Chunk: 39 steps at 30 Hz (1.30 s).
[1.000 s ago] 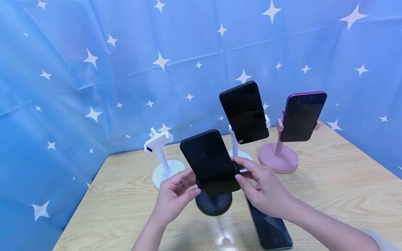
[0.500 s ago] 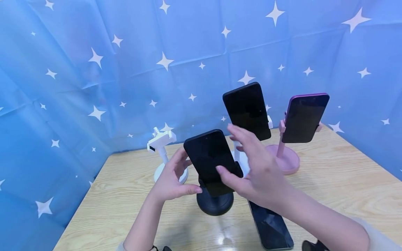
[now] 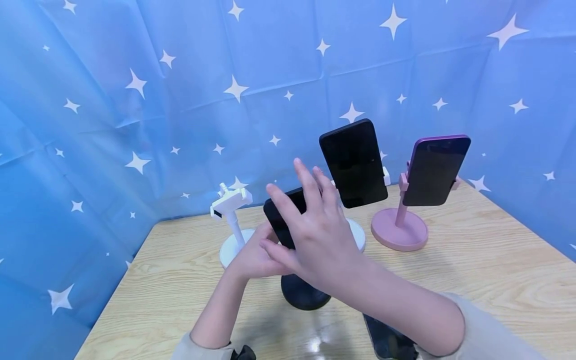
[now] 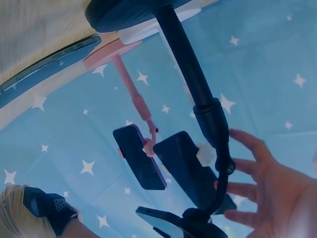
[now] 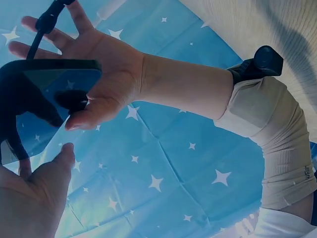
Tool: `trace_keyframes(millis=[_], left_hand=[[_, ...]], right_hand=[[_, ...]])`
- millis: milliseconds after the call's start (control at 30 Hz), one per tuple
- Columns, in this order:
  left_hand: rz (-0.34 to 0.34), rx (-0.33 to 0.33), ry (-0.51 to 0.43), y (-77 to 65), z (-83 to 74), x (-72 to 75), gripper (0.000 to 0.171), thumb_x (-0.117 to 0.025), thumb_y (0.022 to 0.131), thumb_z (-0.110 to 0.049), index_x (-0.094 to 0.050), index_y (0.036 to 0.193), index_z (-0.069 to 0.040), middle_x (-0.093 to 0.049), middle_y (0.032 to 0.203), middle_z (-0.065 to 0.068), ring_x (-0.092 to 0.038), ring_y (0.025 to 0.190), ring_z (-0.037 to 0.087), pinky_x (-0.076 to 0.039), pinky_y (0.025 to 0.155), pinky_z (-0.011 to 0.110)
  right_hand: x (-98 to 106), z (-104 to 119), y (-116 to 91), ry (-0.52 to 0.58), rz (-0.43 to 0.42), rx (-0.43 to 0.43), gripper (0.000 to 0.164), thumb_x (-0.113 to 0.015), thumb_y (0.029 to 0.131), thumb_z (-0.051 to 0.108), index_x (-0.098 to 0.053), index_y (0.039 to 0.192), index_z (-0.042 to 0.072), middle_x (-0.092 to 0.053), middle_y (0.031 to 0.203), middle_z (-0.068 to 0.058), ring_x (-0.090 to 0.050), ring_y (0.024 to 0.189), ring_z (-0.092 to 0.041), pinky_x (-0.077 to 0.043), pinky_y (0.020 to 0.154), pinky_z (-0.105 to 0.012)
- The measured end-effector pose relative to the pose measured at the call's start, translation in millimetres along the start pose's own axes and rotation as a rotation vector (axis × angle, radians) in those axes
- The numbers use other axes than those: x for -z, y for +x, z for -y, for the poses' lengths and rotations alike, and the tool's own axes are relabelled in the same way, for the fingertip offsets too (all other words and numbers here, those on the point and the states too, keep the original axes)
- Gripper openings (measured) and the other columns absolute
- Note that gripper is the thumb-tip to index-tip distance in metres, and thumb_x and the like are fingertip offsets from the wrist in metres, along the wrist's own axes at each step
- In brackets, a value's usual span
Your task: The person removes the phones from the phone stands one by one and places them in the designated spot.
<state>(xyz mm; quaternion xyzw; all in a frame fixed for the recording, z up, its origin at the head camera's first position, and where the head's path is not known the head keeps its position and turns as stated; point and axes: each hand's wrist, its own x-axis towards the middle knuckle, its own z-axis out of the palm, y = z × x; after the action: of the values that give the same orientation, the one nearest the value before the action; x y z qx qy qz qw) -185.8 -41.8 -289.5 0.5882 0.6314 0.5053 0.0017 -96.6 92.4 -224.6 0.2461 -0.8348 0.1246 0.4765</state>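
A black phone sits tilted in a black phone stand, near the middle of the table. In the head view my right hand is in front of that phone with its fingers extended, covering most of the screen. My left hand is at the left side of the phone, partly hidden behind the right hand. The left wrist view shows the left hand's spread fingers close beside the black stand's neck; whether they touch it is hard to tell. In the right wrist view the phone screen reflects the right hand.
A white stand without a phone is at the left. Behind, another black phone is held by a white stand. A purple-edged phone rests in a pink stand. One phone lies on the table at front.
My right hand let go of the phone's right side and moved left across the front of the screen. The left hand loosened from the phone's left side and shifted slightly right.
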Motion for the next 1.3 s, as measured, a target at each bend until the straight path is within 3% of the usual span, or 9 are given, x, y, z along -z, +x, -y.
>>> trace_keyframes(millis=[100,233,333,500,600,900,1100,1300], left_hand=[[0.006,0.018,0.058,-0.2,0.0,-1.9,0.036,-0.066,0.073,0.002,-0.053,0.107,0.000,-0.061,0.081,0.010,-0.057,0.071,0.009,-0.050,0.064,0.025],[0.006,-0.032,0.097,0.6,4.1,-2.4,0.037,-0.066,0.069,0.005,-0.052,0.103,0.001,-0.060,0.084,0.011,-0.057,0.075,0.015,-0.050,0.069,0.027],[-0.001,-0.063,0.065,1.2,8.5,-2.6,0.033,-0.067,0.067,0.005,-0.054,0.096,0.000,-0.060,0.081,0.012,-0.057,0.073,0.016,-0.050,0.068,0.029],[-0.005,0.073,-0.006,-0.4,9.4,-3.2,0.031,-0.066,0.064,0.002,-0.056,0.093,0.000,-0.061,0.077,0.014,-0.056,0.070,0.013,-0.050,0.066,0.028],[0.002,0.114,-0.018,-0.5,8.0,-2.7,0.036,-0.066,0.063,0.001,-0.055,0.097,0.001,-0.061,0.080,0.015,-0.056,0.072,0.015,-0.050,0.068,0.029],[0.025,0.039,-0.050,3.4,9.7,0.2,0.041,-0.065,0.062,0.001,-0.053,0.100,0.000,-0.059,0.082,0.014,-0.055,0.072,0.015,-0.050,0.067,0.030],[0.046,-0.030,-0.083,6.2,12.1,1.6,0.033,-0.064,0.061,0.004,-0.054,0.092,0.000,-0.058,0.073,0.014,-0.054,0.066,0.015,-0.050,0.063,0.030],[0.071,-0.028,-0.128,6.4,12.1,2.4,0.032,-0.063,0.062,0.007,-0.053,0.092,0.003,-0.056,0.071,0.016,-0.053,0.063,0.016,-0.049,0.061,0.031]], right_hand=[[-3,2,2,-0.054,-0.012,-0.010,0.064,-0.081,0.063,0.039,-0.056,0.110,0.003,-0.043,0.123,-0.031,-0.037,0.115,-0.049,-0.035,0.095,-0.058],[-7,2,3,-0.136,-0.053,0.010,0.067,-0.083,0.058,0.043,-0.054,0.102,0.001,-0.048,0.109,-0.029,-0.044,0.104,-0.046,-0.039,0.092,-0.054],[-10,0,3,-0.191,-0.077,0.019,0.067,-0.084,0.056,0.042,-0.053,0.099,0.001,-0.049,0.103,-0.027,-0.046,0.099,-0.043,-0.046,0.082,-0.050],[-10,-1,1,-0.178,-0.081,-0.007,0.057,-0.081,0.058,0.030,-0.054,0.099,0.001,-0.049,0.103,-0.026,-0.045,0.095,-0.041,-0.051,0.057,-0.042],[-10,-2,0,-0.138,-0.080,-0.021,0.054,-0.079,0.058,0.026,-0.054,0.100,0.002,-0.048,0.103,-0.026,-0.044,0.094,-0.040,-0.051,0.052,-0.040],[-13,-2,1,-0.064,-0.118,-0.034,0.053,-0.081,0.056,0.022,-0.055,0.099,0.003,-0.048,0.101,-0.023,-0.043,0.086,-0.037,-0.048,0.046,-0.037],[-12,-2,3,-0.051,-0.108,-0.057,0.048,-0.077,0.056,0.019,-0.057,0.097,0.004,-0.049,0.100,-0.021,-0.043,0.083,-0.035,-0.045,0.043,-0.034],[-12,-3,4,-0.054,-0.093,-0.067,0.045,-0.075,0.056,0.019,-0.059,0.096,0.006,-0.050,0.099,-0.021,-0.044,0.078,-0.033,-0.042,0.042,-0.032]])
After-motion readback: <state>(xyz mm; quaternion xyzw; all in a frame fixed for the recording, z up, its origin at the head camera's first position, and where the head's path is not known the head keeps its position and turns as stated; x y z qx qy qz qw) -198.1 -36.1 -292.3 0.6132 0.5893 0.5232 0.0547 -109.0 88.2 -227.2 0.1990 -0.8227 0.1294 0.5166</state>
